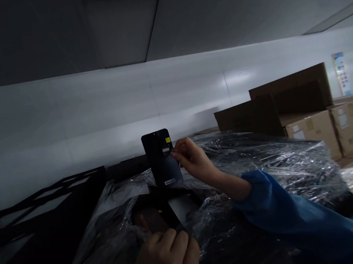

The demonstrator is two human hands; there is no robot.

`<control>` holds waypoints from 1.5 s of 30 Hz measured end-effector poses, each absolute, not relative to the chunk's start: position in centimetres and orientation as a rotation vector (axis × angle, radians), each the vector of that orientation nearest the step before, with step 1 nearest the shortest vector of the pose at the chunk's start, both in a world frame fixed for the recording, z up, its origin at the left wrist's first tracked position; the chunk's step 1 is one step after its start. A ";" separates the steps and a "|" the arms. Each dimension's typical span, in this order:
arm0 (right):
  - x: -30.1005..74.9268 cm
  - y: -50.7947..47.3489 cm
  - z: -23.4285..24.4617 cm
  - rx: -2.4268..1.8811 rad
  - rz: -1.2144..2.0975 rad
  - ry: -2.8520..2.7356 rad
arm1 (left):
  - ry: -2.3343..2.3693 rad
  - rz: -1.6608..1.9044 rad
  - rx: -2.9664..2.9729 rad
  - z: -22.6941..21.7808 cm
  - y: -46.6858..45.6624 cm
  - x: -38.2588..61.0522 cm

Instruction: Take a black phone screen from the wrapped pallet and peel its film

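My right hand (193, 159), in a blue sleeve, pinches the right edge of a flat black phone-shaped panel (161, 157) and holds it upright above a stack wrapped in clear plastic film (268, 162). The panel carries a small yellow sticker near its top. My left hand (169, 258) is low in the view, fingers curled down onto a dark flat part (172, 210) inside the opened wrap; what it grips, if anything, is hidden.
Brown cardboard boxes (313, 128) stand at the right, some with open flaps. A black frame or rack (40, 202) lies at the left. A white wall runs behind, with a poster (341, 73) at the far right. The room is dim.
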State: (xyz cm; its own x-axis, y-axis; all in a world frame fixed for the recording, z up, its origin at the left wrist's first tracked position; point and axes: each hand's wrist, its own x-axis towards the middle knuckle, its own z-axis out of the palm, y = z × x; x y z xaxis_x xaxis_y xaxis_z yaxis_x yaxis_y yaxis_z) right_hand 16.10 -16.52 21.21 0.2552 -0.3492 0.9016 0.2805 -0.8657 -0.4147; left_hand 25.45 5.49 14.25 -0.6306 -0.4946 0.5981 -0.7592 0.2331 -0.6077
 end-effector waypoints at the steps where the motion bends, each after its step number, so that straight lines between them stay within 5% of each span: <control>1: 16.1 -16.5 21.2 -2.030 -1.649 0.063 | -2.224 1.360 1.174 14.2 5.5 25.5; 32: 16.6 -17.0 21.2 -1.843 -1.467 -0.019 | -2.205 1.389 1.137 13.9 5.4 25.5; 35: 16.9 -17.4 21.3 -1.837 -1.461 -0.051 | -2.295 1.189 1.245 14.5 5.9 25.5; 41: 17.0 -18.5 22.9 -1.960 -1.445 -0.067 | -2.183 0.243 1.807 20.8 6.1 25.3; 45: 16.9 -19.3 24.7 -1.948 -1.376 -0.110 | -1.743 0.219 1.992 24.9 2.5 28.3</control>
